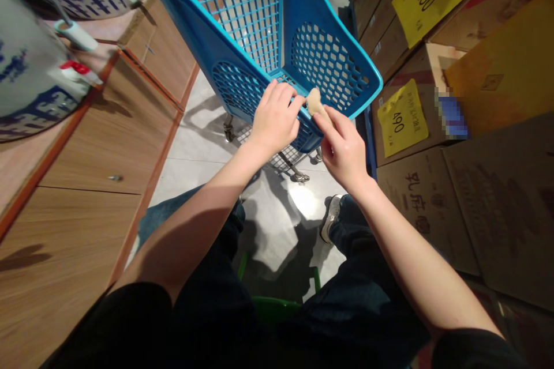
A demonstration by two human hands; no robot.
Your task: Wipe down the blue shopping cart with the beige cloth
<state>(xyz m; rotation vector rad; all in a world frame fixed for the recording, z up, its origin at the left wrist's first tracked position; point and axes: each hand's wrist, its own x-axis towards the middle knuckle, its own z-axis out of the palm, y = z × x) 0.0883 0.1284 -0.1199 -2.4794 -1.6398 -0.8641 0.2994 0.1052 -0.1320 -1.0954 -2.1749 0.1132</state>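
Note:
A blue plastic shopping cart [264, 29] stands tilted in front of me on a grey tiled floor. My left hand [274, 118] is closed over the cart's lower rim, fingers curled round the edge. My right hand [341, 147] pinches a small beige cloth-like scrap [314, 102] and presses it against the same rim, right beside the left hand. I sit on a green stool [277, 305], with my dark-trousered legs on both sides of it.
Wooden cabinets [86, 184] run along the left, bearing large white-and-blue ceramic jars [30, 92]. Stacked cardboard boxes [476, 202] with yellow price tags [402, 118] fill the right. The cart's metal wheels [298, 176] rest on the floor between them.

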